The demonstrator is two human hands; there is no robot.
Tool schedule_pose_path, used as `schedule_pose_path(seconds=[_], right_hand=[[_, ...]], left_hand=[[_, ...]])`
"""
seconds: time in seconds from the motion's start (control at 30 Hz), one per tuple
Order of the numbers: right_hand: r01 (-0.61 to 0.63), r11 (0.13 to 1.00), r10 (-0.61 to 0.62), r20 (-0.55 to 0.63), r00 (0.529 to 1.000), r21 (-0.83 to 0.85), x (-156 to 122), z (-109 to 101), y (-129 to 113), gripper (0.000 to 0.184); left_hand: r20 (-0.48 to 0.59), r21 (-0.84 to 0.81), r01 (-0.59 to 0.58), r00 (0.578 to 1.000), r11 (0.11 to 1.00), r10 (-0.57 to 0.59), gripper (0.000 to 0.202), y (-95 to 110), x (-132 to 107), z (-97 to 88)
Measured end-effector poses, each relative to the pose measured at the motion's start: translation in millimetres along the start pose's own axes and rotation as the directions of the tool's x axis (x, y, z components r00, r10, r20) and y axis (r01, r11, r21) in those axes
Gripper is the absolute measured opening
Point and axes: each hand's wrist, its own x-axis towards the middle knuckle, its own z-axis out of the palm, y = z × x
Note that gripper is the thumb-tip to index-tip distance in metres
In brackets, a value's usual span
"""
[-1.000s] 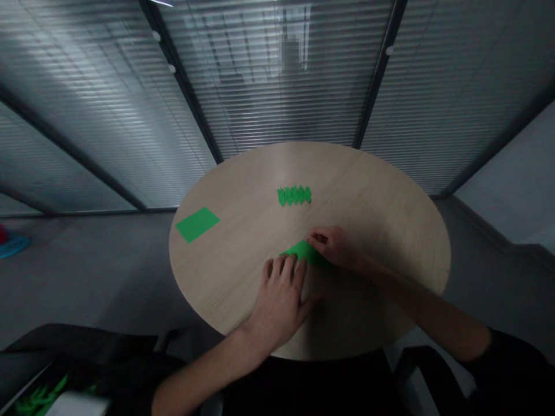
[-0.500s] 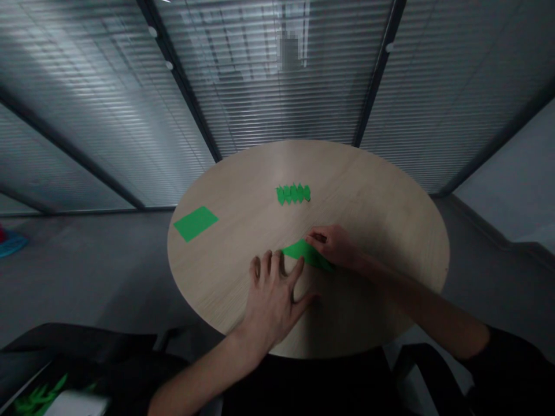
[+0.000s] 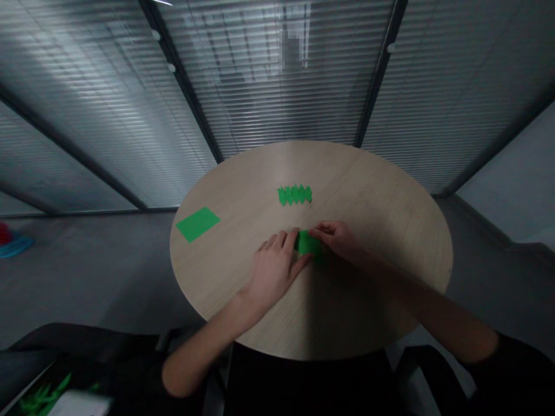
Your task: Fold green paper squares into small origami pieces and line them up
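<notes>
A folded piece of green paper (image 3: 309,243) lies on the round wooden table (image 3: 373,202) between my two hands. My left hand (image 3: 276,267) comes in from the left, its fingers curled against the paper's left edge. My right hand (image 3: 339,238) pinches the paper's right side with thumb and fingers. Most of the paper is covered by the hands. Farther back on the table sits a finished zigzag-edged green paper piece (image 3: 295,195).
A flat green paper sheet (image 3: 198,224) lies near the table's left edge. Glass walls with blinds (image 3: 269,81) stand behind the table. At the lower left, a tray (image 3: 47,398) holds green scraps and a white sheet. A dark chair sits under me.
My left hand lifted off the table, moved forward and right, and took hold of the green paper's left side. The paper now looks smaller and more bunched between the hands.
</notes>
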Motion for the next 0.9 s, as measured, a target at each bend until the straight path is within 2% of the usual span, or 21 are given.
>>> schedule_pose_path(seconds=[0.17, 0.3, 0.4, 0.5, 0.63, 0.7, 0.8, 0.9], right_hand=[[-0.13, 0.976, 0.129, 0.018, 0.991, 0.175, -3.9, -3.3, -9.0, 0.045], [-0.164, 0.959, 0.161, 0.034, 0.986, 0.232, -5.5, -3.9, -10.3, 0.044], [-0.176, 0.954, 0.169, 0.049, 0.984, 0.241, -5.3, -4.1, -9.4, 0.041], [-0.156, 0.959, 0.153, 0.033, 0.988, 0.237, -5.0, -4.4, -10.3, 0.033], [-0.108, 0.985, 0.105, 0.03, 0.994, 0.131, -4.0, -5.2, -10.9, 0.026], [-0.083, 0.994, 0.08, 0.042, 0.996, 0.075, -3.3, -5.8, -9.8, 0.026], [-0.06, 0.997, 0.056, 0.058, 0.997, 0.057, -2.7, -7.3, -8.1, 0.026], [-0.04, 0.997, 0.033, 0.104, 0.994, 0.062, -3.7, -9.7, -7.7, 0.026]], left_hand=[[0.065, -0.073, -0.032, 0.997, 0.997, 0.037, 0.041, -2.2, 17.2, -1.7], [0.039, -0.104, -0.039, 0.998, 0.994, 0.044, 0.039, -6.8, 21.3, 1.1], [0.005, -0.133, -0.087, 0.996, 0.987, 0.089, 0.036, -12.6, 20.2, 5.7], [-0.017, -0.181, -0.115, 0.993, 0.977, 0.114, 0.023, -17.8, 19.0, 10.5], [-0.09, -0.321, -0.088, 0.994, 0.943, 0.062, 0.015, -23.0, 21.5, 15.7], [-0.079, -0.466, -0.053, 0.997, 0.883, 0.018, 0.017, -25.4, 24.4, 18.9], [0.032, -0.708, 0.011, 0.999, 0.707, 0.017, 0.014, -28.1, 28.9, 24.0], [0.086, -0.81, 0.069, 0.996, 0.582, 0.001, 0.012, -29.0, 32.2, 26.7]])
